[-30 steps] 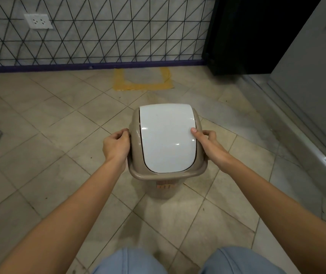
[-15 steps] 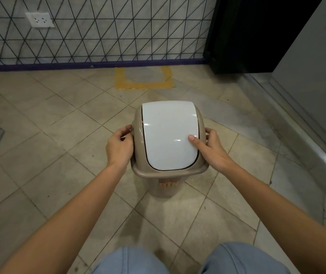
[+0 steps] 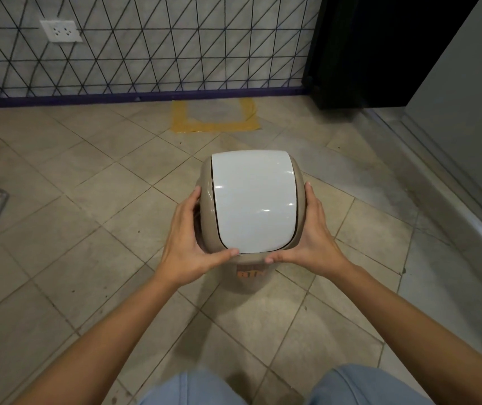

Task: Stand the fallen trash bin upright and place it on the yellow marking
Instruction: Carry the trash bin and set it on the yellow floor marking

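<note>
your left hand point(image 3: 185, 244) and right hand point(image 3: 314, 239) clasp the upright trash bin point(image 3: 251, 203) by its sides. the yellow marking point(image 3: 215, 116) lies straight ahead, farther away, near the wall.

Bare forearms, no sleeves; light blue denim trousers point(image 3: 365, 387) on both knees.

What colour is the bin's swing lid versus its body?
The lid is glossy white; the trash bin body is beige-taupe, seen in the head view.
</note>
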